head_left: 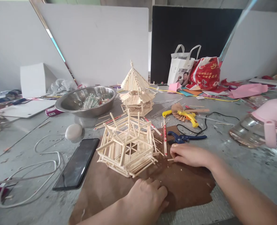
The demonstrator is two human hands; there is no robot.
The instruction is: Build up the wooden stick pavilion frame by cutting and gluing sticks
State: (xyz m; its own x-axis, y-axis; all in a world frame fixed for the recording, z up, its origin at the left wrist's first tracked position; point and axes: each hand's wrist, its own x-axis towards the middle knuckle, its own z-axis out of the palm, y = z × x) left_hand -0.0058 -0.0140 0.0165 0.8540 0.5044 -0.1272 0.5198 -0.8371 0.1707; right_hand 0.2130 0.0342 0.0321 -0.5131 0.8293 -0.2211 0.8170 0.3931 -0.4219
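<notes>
A half-built model of thin wooden sticks (127,144) stands on a brown paper sheet (185,184). My right hand (190,155) rests on the sheet to the model's right, fingertips pinched on a short wooden stick piece. My left hand (145,200) lies on the sheet just in front of the model, fingers curled under in a loose fist; nothing shows in it. A finished stick pagoda (136,90) stands behind the model.
Blue cutters (182,137) and a yellow glue gun (187,116) with black cord lie behind my right hand. A black phone (77,164) and white cable (35,175) lie left. A metal bowl (85,101), bags (194,72) and a glass jug with pink lid (262,125) surround.
</notes>
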